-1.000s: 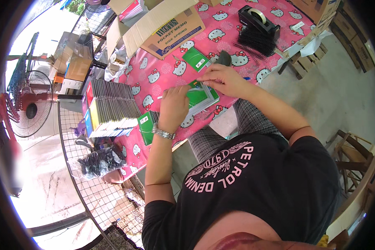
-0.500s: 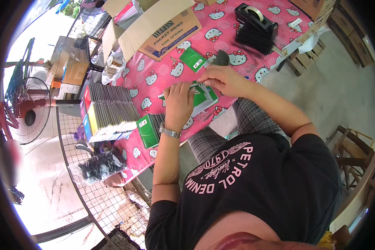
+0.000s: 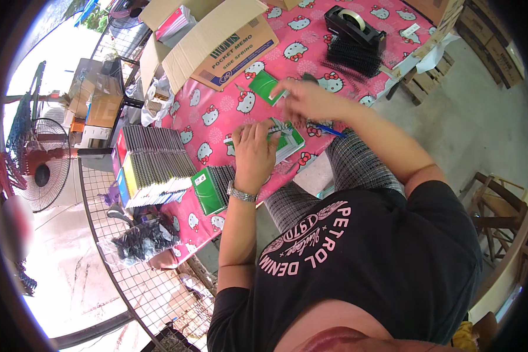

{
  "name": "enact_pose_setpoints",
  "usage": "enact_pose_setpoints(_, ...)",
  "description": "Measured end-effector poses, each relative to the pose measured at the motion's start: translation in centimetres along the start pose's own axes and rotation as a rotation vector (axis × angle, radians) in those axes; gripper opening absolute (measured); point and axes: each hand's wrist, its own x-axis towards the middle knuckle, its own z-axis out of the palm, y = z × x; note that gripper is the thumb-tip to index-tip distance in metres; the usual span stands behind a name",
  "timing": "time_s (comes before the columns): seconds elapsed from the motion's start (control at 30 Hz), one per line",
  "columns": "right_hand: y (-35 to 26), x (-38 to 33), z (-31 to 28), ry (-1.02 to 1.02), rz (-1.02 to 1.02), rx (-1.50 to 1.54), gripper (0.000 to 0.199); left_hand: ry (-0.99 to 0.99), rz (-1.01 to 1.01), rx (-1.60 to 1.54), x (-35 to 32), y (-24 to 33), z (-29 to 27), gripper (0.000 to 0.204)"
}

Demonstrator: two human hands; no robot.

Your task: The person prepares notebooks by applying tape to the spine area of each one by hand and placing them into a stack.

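Note:
My left hand (image 3: 255,148) is closed on a small green memo notebook (image 3: 293,144) at the near edge of the table, its loose white pages fanned a little. Above it, my right hand (image 3: 305,102) has its fingers stretched out and apart, the fingertips by another green notebook (image 3: 263,85) lying on the cloth. Whether they touch it I cannot tell. Under the right wrist lies a slim blue pen-like thing (image 3: 331,129). Beside my left wrist stands a short row of green spiral notebooks (image 3: 210,190).
A long stack of spiral notebooks (image 3: 158,161) stands at the left of the pink patterned tablecloth (image 3: 210,111). An open carton (image 3: 234,53) is at the back. At the far right are a black tape dispenser (image 3: 369,36) and a pile of black spiral coils (image 3: 352,58). A bag of black coils (image 3: 144,239) lies lower left.
My right hand has left the notebook under my left hand and moved up and left, its fingers opening out. The blue pen-like thing now shows more fully. My left hand stays on the notebook.

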Motion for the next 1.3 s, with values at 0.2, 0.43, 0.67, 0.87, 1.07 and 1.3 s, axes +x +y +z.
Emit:
enact_pose_setpoints(0.2, 14.7, 7.6, -7.7, 0.337, -0.273, -1.269, 0.050, 0.080, -0.051, 0.206, 0.7, 0.5, -0.3, 0.030)
enact_pose_setpoints(0.43, -0.8, 3.9, -4.2, -0.455, -0.077, -0.111, 0.061, 0.107, -0.131, -0.084, 0.3, -0.8, 0.8, 0.037)
enact_pose_setpoints(0.67, -2.4, 2.9, -3.9, -0.566, 0.006, -0.273, 0.068, 0.166, -0.127, -0.119, 0.2, -0.3, 0.8, 0.036)
enact_pose_setpoints(0.87, -0.8, 3.9, -3.9, -0.553, -0.190, -0.296, 0.057, 0.174, -0.116, -0.128, 0.2, -0.2, 0.8, 0.038)
enact_pose_setpoints(1.07, -0.2, 3.9, -3.5, -0.541, -0.178, 0.024, 0.054, 0.124, -0.159, -0.131, -0.1, -0.7, 0.5, 0.039)
enact_pose_setpoints(1.3, -1.3, 5.4, -2.7, -0.563, -0.196, -0.185, 0.052, 0.034, -0.192, -0.198, -0.3, -3.9, -1.3, 0.034)
